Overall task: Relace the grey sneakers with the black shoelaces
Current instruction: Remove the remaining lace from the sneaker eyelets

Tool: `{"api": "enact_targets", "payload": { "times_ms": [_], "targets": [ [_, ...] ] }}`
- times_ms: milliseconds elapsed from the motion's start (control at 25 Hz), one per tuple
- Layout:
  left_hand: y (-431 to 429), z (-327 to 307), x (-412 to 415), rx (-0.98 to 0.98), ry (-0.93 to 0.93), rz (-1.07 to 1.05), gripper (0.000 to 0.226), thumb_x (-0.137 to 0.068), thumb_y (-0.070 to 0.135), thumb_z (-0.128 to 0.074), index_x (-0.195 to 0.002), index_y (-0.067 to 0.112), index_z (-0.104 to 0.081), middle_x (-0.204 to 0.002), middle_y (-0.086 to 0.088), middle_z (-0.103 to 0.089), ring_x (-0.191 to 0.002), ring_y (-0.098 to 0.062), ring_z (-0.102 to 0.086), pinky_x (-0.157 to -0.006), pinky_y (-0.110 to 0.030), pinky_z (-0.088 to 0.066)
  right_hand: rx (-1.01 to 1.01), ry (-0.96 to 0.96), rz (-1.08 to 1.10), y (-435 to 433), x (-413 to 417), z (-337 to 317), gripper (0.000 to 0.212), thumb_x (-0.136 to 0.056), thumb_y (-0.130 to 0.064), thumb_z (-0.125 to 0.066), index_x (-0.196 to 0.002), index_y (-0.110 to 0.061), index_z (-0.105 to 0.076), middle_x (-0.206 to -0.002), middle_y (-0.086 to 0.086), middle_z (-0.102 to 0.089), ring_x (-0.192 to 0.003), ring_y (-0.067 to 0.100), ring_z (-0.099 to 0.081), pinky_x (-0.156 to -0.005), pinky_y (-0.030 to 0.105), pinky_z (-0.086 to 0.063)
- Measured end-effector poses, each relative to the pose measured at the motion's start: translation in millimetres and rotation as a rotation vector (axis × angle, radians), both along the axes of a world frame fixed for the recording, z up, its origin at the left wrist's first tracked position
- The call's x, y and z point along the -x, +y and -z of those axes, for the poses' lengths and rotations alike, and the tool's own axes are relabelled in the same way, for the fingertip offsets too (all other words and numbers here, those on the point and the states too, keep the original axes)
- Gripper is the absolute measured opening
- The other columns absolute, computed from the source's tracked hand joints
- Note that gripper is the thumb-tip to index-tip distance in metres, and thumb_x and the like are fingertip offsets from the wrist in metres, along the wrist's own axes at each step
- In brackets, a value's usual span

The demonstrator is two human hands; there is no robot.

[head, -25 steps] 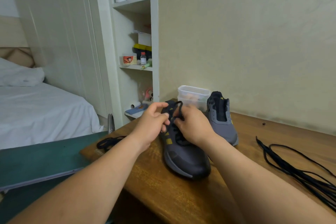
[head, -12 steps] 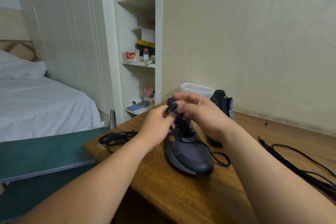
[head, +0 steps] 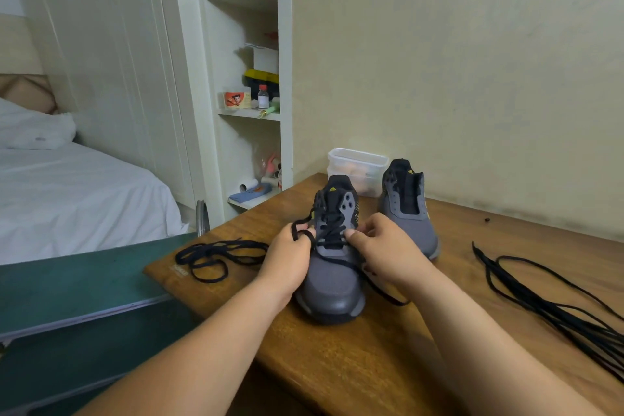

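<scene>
A grey sneaker [head: 332,284] stands toe towards me on the wooden table [head: 337,361], with a black shoelace [head: 332,235] crossing its lower eyelets. My left hand [head: 290,257] pinches one end of that lace, which loops up beside the tongue. My right hand [head: 385,253] grips the shoe's right side, thumb near the eyelets; the lace's other end trails under it onto the table. The second grey sneaker [head: 408,213] stands unlaced behind to the right.
A loose black lace [head: 216,257] lies coiled at the table's left corner. A bundle of several black laces [head: 547,297] stretches along the right. A clear plastic box [head: 358,169] sits against the wall. A shelf unit and a bed are to the left.
Both hands have come down from the shoe's tongue to its lower eyelets. The view has shifted slightly, and the lace now crosses the lower eyelets.
</scene>
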State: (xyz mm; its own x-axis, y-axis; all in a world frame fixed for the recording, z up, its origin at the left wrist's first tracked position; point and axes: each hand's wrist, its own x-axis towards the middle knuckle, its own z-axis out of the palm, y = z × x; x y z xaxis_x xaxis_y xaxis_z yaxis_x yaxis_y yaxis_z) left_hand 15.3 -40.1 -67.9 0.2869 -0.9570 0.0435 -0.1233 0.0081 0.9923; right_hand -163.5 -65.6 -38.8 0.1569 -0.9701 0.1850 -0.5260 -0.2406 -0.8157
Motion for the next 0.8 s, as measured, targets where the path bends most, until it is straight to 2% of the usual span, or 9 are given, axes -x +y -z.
{"api": "enact_targets", "payload": {
  "times_ms": [120, 200, 320, 400, 440, 520, 640, 720, 800],
  "targets": [
    [-7, -1, -14, -0.038, -0.122, -0.046, 0.023, -0.103, 0.028, -0.051, -0.109, 0.025, -0.073, -0.106, 0.001, -0.077, -0.100, -0.019, -0.071, -0.093, -0.047, -0.060, 0.005, -0.036, 0.004, 2, 4, 8, 0.030, -0.101, -0.051, -0.060, -0.101, -0.022, -0.058, -0.094, -0.001, -0.071, -0.085, 0.020, -0.068, -0.082, 0.048, -0.061],
    [-11, -11, -28, -0.078, -0.221, -0.057, 0.017, -0.099, 0.023, -0.058, -0.112, 0.018, -0.067, -0.101, -0.001, -0.074, -0.090, -0.021, -0.071, -0.092, -0.052, -0.061, 0.015, 0.011, 0.024, 2, 9, 12, 0.040, -0.102, -0.056, -0.055, -0.099, -0.017, -0.060, -0.087, 0.005, -0.073, -0.080, 0.025, -0.070, -0.081, 0.054, -0.061],
    [-2, -42, -40, -0.115, -0.417, 0.019, 0.058, -0.098, 0.016, -0.063, -0.151, 0.027, -0.044, -0.135, 0.004, -0.059, -0.084, -0.006, -0.064, -0.082, -0.032, -0.058, -0.080, 0.032, -0.037, 7, 17, 4, 0.058, -0.102, -0.064, -0.048, -0.089, -0.009, -0.061, -0.073, 0.005, -0.071, -0.064, 0.022, -0.069, -0.070, 0.043, -0.064],
    [7, -61, -36, -0.004, -0.586, 0.015, 0.060, -0.100, 0.019, -0.059, -0.156, 0.027, -0.041, -0.144, 0.006, -0.051, -0.080, 0.000, -0.060, -0.074, -0.021, -0.050, -0.213, 0.047, -0.179, 12, 24, -7, 0.065, -0.099, -0.072, -0.046, -0.084, -0.011, -0.063, -0.066, 0.004, -0.068, -0.059, 0.018, -0.066, -0.062, 0.032, -0.058],
    [13, -66, -29, 0.061, -0.663, 0.003, 0.049, -0.101, 0.024, -0.059, -0.149, 0.026, -0.050, -0.144, 0.007, -0.052, -0.086, 0.000, -0.060, -0.076, -0.019, -0.048, -0.262, 0.082, -0.264, 14, 28, -11, 0.067, -0.096, -0.075, -0.047, -0.085, -0.011, -0.064, -0.067, 0.006, -0.069, -0.061, 0.017, -0.066, -0.063, 0.030, -0.056],
    [19, -67, -14, 0.100, -0.754, 0.044, 0.024, -0.101, 0.038, -0.062, -0.122, 0.027, -0.063, -0.124, 0.008, -0.064, -0.095, -0.004, -0.061, -0.080, -0.026, -0.049, -0.303, 0.149, -0.425, 15, 37, -15, 0.062, -0.095, -0.072, -0.054, -0.089, -0.011, -0.065, -0.075, 0.009, -0.073, -0.067, 0.015, -0.068, -0.066, 0.027, -0.054],
    [17, -52, 1, 0.054, -0.774, 0.091, 0.015, -0.099, 0.040, -0.069, -0.095, 0.025, -0.064, -0.089, 0.006, -0.067, -0.081, -0.012, -0.063, -0.069, -0.031, -0.048, -0.332, 0.022, -0.583, 16, 43, -14, 0.040, -0.101, -0.045, -0.064, -0.087, -0.008, -0.065, -0.074, 0.012, -0.070, -0.064, 0.017, -0.065, -0.062, 0.024, -0.050],
    [15, -52, 6, 0.075, -0.646, 0.112, 0.015, -0.099, 0.034, -0.069, -0.089, 0.023, -0.068, -0.085, 0.005, -0.069, -0.079, -0.012, -0.064, -0.070, -0.030, -0.049, -0.356, -0.128, -0.629, 16, 44, -12, 0.035, -0.103, -0.037, -0.064, -0.082, -0.008, -0.065, -0.073, 0.013, -0.067, -0.063, 0.020, -0.062, -0.063, 0.025, -0.051],
    [15, -56, 9, 0.121, -0.446, 0.207, 0.016, -0.102, 0.030, -0.067, -0.090, 0.023, -0.075, -0.085, 0.010, -0.072, -0.079, -0.005, -0.065, -0.075, -0.025, -0.048, -0.342, -0.231, -0.557, 14, 42, -8, 0.038, -0.103, -0.039, -0.062, -0.077, -0.012, -0.066, -0.071, 0.012, -0.067, -0.061, 0.022, -0.060, -0.060, 0.025, -0.050]
  ]
}}
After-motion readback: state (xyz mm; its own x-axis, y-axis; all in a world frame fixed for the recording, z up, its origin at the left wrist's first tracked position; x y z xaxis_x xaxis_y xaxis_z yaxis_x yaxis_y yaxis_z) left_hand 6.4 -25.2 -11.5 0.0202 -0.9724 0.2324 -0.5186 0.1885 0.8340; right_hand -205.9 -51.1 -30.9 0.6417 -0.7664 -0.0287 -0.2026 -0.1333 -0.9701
